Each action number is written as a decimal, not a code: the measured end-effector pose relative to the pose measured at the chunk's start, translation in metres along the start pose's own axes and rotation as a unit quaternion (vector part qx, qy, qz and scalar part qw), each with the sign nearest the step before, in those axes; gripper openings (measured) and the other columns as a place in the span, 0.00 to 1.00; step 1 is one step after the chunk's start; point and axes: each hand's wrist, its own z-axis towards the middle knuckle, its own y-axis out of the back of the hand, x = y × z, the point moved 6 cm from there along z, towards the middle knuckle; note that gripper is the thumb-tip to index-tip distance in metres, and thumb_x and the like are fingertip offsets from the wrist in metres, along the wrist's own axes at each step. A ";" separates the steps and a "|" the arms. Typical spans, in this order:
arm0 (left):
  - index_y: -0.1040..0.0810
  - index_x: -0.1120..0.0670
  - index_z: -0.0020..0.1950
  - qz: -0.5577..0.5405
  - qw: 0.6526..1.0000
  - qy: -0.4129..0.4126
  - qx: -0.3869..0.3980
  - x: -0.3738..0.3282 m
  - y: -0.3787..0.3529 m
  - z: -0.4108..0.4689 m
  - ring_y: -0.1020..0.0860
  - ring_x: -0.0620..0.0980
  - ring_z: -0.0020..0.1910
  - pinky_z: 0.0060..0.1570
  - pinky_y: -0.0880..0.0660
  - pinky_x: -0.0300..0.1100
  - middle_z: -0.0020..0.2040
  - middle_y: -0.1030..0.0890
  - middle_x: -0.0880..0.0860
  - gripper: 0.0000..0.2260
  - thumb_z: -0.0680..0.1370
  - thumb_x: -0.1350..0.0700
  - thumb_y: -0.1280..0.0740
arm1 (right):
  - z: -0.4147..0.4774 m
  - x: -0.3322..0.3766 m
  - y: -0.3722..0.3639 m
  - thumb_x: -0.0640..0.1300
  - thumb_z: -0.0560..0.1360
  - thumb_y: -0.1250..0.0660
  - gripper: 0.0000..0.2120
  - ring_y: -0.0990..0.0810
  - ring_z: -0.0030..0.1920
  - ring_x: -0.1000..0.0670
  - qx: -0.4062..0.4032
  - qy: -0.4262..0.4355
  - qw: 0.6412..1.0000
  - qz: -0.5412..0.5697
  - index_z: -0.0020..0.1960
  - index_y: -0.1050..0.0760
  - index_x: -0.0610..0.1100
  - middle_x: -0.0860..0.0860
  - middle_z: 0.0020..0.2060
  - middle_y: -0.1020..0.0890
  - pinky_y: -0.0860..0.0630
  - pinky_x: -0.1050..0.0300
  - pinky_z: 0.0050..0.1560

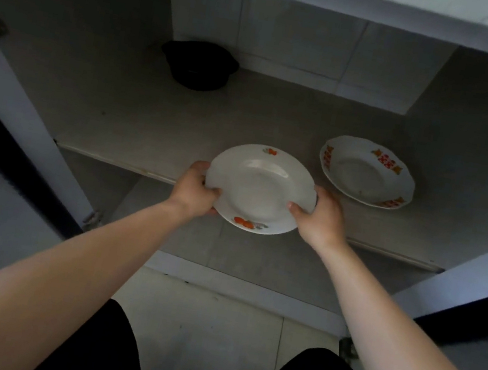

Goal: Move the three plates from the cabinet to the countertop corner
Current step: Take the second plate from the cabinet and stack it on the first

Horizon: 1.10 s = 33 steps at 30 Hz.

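Past black-clad knees [96,351], I record left hand [194,189] and right hand [319,219], fingers curled, gripping the floral plate [260,187] over the shelf [109,128] edge; next, I judge, a level carry to the countertop.

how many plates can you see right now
2. One plate is held at the shelf's front edge between the left hand and right hand. The other plate lies on the shelf, right of it. A third isn't visible.

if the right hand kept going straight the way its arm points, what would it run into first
Carrying the plate it grips, the right hand points leftward and deeper over the shelf, so it would probably meet the black pot at the back first. Depth is hard to judge.
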 end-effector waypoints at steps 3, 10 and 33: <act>0.36 0.55 0.68 0.002 1.000 -0.010 0.004 0.000 0.001 -0.001 0.28 0.53 0.52 0.41 0.23 0.50 0.54 0.29 0.53 0.23 0.75 0.67 0.35 | -0.003 -0.003 -0.001 0.43 0.67 0.27 0.25 0.25 0.59 0.44 -0.005 -0.012 0.999 0.037 0.62 0.28 0.44 0.44 0.58 0.24 0.26 0.51 0.59; 0.34 0.55 0.67 -0.033 0.999 -0.011 0.007 0.004 0.003 -0.006 0.27 0.53 0.51 0.30 0.25 0.41 0.54 0.27 0.53 0.22 0.75 0.67 0.36 | -0.013 -0.003 -0.002 0.40 0.68 0.27 0.24 0.24 0.56 0.47 -0.011 -0.030 0.994 0.103 0.62 0.27 0.48 0.47 0.57 0.23 0.28 0.57 0.53; 0.31 0.53 0.67 -0.120 0.992 0.011 -0.040 0.038 0.066 -0.078 0.20 0.51 0.51 0.31 0.20 0.36 0.51 0.19 0.50 0.22 0.75 0.68 0.34 | -0.078 0.009 -0.028 0.39 0.68 0.27 0.28 0.19 0.51 0.51 0.030 -0.042 0.976 0.213 0.65 0.30 0.52 0.57 0.56 0.23 0.22 0.47 0.56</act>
